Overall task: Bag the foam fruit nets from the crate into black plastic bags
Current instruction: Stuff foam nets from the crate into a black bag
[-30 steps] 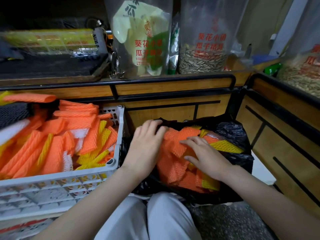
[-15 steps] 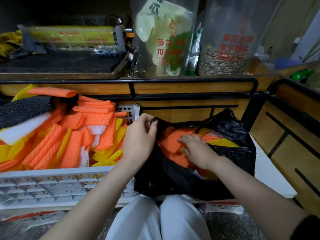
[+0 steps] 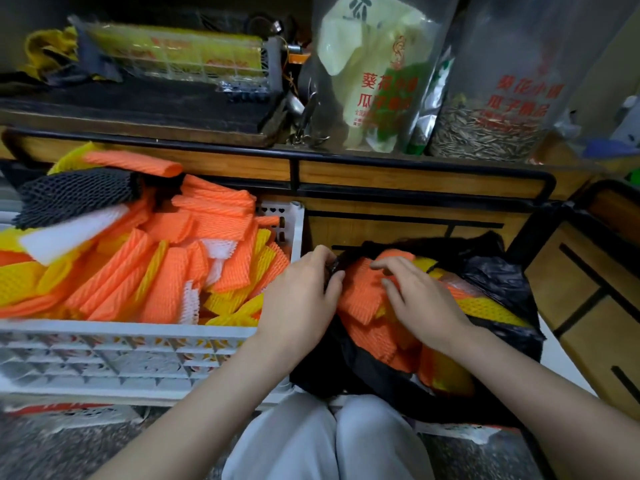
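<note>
Red Chinese print is carried on two clear bags stood on the wooden counter (image 3: 381,171): on the left clear bag (image 3: 374,81), filled with pale and green contents, 葵花 and 瓜子 can be read, and the same characters are repeated on the seed bag (image 3: 485,140), whose lower part is packed with striped sunflower seeds; the smaller lines beneath are too blurred to be read. No writing can be made out on the white crate (image 3: 138,329), which is heaped with foam fruit nets (image 3: 166,282), mostly orange, with yellow ones mixed in, a black net (image 3: 76,195) and a white net (image 3: 69,233) laid on top at the far left. More nets, the bagged nets (image 3: 363,296), are seen packed inside the black plastic bag (image 3: 498,282), which is set just right of the crate and above the person's knees (image 3: 329,441). The near-left rim of the bag is gripped by the left hand (image 3: 301,296), its fingers curled round the plastic. The right hand (image 3: 419,303) is laid on the bagged nets, fingers spread and slightly bent, pressing down. The bag is hemmed in closely: the crate's right wall is just beside the left hand, the counter's black-edged front stands directly behind, and a side cabinet (image 3: 588,289) closes the right. Open room is left only toward the person, over the speckled floor (image 3: 69,445).
</note>
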Demonstrator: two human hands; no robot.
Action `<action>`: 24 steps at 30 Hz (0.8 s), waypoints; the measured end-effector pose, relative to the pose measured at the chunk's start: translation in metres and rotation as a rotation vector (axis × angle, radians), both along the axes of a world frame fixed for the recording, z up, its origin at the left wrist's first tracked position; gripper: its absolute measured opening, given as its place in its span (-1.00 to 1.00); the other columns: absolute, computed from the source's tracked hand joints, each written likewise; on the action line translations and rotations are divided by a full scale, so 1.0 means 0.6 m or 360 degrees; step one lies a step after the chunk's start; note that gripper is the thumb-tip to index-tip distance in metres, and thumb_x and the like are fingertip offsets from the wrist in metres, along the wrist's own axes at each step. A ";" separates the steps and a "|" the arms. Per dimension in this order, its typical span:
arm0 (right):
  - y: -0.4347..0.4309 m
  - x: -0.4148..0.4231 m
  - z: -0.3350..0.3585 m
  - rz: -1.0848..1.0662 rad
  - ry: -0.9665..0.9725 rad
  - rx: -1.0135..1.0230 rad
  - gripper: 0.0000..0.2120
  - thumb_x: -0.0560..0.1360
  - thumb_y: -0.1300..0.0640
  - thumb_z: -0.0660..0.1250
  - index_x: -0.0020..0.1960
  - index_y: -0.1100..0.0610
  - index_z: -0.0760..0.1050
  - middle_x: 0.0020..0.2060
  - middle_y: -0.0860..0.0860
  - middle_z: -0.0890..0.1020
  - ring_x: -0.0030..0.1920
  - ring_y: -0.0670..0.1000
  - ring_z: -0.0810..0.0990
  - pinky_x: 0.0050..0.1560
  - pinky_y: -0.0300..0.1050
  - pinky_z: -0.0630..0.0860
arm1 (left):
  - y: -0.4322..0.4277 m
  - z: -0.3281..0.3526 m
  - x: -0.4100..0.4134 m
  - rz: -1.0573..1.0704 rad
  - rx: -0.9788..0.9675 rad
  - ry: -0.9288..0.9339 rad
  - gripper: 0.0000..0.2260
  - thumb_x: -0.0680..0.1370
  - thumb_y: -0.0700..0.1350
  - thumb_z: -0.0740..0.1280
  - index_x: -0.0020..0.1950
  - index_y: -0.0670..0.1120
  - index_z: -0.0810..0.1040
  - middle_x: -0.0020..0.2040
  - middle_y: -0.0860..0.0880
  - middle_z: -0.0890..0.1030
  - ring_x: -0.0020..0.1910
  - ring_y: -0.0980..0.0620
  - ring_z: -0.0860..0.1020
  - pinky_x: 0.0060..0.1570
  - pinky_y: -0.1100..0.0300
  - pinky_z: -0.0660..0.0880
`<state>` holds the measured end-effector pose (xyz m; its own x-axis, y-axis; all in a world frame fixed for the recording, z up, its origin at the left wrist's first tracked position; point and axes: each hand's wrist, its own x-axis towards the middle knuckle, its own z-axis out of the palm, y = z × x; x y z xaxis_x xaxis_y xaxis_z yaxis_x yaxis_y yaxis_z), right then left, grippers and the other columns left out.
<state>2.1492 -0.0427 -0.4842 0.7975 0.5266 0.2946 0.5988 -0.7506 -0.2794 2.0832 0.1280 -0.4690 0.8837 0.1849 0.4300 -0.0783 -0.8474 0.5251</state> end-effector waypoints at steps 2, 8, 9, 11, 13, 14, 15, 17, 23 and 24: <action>0.019 -0.007 0.021 0.0004 -0.0118 0.0120 -0.78 0.61 0.13 0.11 0.22 0.01 0.41 0.16 -0.12 0.48 0.12 -0.06 0.50 -0.04 -0.22 0.37 | 0.016 -0.002 -0.007 -0.0051 0.0055 -0.0019 -0.81 0.59 0.07 0.18 0.11 0.00 0.42 0.00 0.05 0.57 -0.03 -0.01 0.55 -0.19 0.10 0.42; 0.131 -0.009 0.074 0.0204 -0.0196 0.0387 -0.82 0.60 0.17 0.13 0.16 0.09 0.45 0.06 -0.10 0.47 0.10 -0.12 0.46 0.04 -0.23 0.39 | 0.143 -0.032 -0.025 0.0035 0.0209 0.0027 -0.77 0.59 0.05 0.16 0.12 -0.04 0.46 0.03 0.00 0.54 0.02 -0.05 0.52 -0.10 0.05 0.45; 0.155 -0.007 0.077 0.0239 -0.0172 0.0373 -0.82 0.60 0.17 0.14 0.17 0.09 0.44 0.06 -0.11 0.46 0.12 -0.11 0.45 0.07 -0.21 0.40 | 0.171 -0.036 -0.022 0.0078 0.0243 0.0018 -0.77 0.59 0.03 0.19 0.13 -0.08 0.48 0.03 -0.04 0.55 0.02 -0.09 0.52 -0.08 0.03 0.46; 0.203 0.002 0.073 0.0279 -0.0074 0.0306 -0.79 0.60 0.15 0.15 0.22 0.08 0.39 0.11 -0.08 0.43 0.19 -0.08 0.42 0.15 -0.19 0.38 | 0.226 -0.045 -0.009 0.0194 0.0350 0.0013 -0.73 0.55 0.02 0.19 0.11 -0.12 0.51 0.00 -0.10 0.56 -0.02 -0.17 0.53 -0.09 0.00 0.47; 0.251 0.018 0.059 0.0248 0.0084 0.0241 -0.72 0.59 0.13 0.17 0.30 0.11 0.33 0.21 0.00 0.40 0.27 -0.04 0.36 0.23 -0.19 0.30 | 0.275 -0.050 0.006 0.0320 0.0405 0.0050 -0.67 0.49 0.02 0.21 0.15 -0.13 0.51 0.05 -0.14 0.56 0.00 -0.22 0.54 -0.08 -0.02 0.47; 0.274 0.028 0.053 0.0222 0.0175 0.0223 -0.67 0.59 0.13 0.19 0.33 0.13 0.30 0.25 0.03 0.38 0.31 -0.01 0.34 0.25 -0.20 0.26 | 0.295 -0.053 0.015 0.0363 0.0396 0.0075 -0.66 0.49 -0.02 0.26 0.20 -0.15 0.50 0.11 -0.17 0.55 0.07 -0.23 0.52 -0.03 -0.05 0.46; 0.297 0.039 0.045 0.0196 0.0268 0.0216 -0.63 0.58 0.13 0.20 0.36 0.16 0.26 0.29 0.07 0.36 0.34 0.02 0.32 0.26 -0.20 0.24 | 0.314 -0.055 0.024 0.0384 0.0367 0.0094 -0.64 0.49 -0.06 0.31 0.25 -0.17 0.47 0.18 -0.19 0.52 0.15 -0.24 0.49 0.06 -0.07 0.44; 0.336 0.060 0.030 0.0094 0.0496 0.0228 -0.55 0.58 0.12 0.21 0.40 0.22 0.20 0.33 0.12 0.34 0.36 0.06 0.31 0.23 -0.21 0.25 | 0.343 -0.059 0.043 0.0405 0.0300 0.0125 -0.55 0.49 -0.08 0.36 0.34 -0.20 0.39 0.30 -0.21 0.45 0.29 -0.21 0.40 0.23 -0.07 0.36; 0.403 0.135 -0.055 -0.0042 0.0820 0.0432 -0.51 0.38 -0.18 0.26 0.17 0.12 0.44 0.10 0.13 0.51 0.12 0.14 0.53 0.17 0.14 0.49 | 0.375 -0.090 0.088 0.0378 0.0132 0.0384 -0.35 0.54 0.10 0.26 0.50 -0.17 0.12 0.49 -0.17 0.21 0.46 -0.11 0.19 0.42 0.06 0.14; 0.408 0.137 -0.058 -0.0059 0.0876 0.0494 -0.48 0.40 -0.16 0.29 0.23 0.13 0.41 0.09 0.11 0.53 0.11 0.13 0.55 0.16 0.13 0.50 | 0.377 -0.097 0.091 0.0378 0.0093 0.0398 -0.34 0.54 0.11 0.25 0.50 -0.17 0.11 0.50 -0.17 0.19 0.47 -0.10 0.18 0.42 0.08 0.13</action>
<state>2.2313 0.2018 -0.5189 0.8917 0.4516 -0.0294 0.2804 -0.6023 -0.7474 2.1380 0.3544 -0.5269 0.8983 0.3795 0.2214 0.2497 -0.8556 0.4534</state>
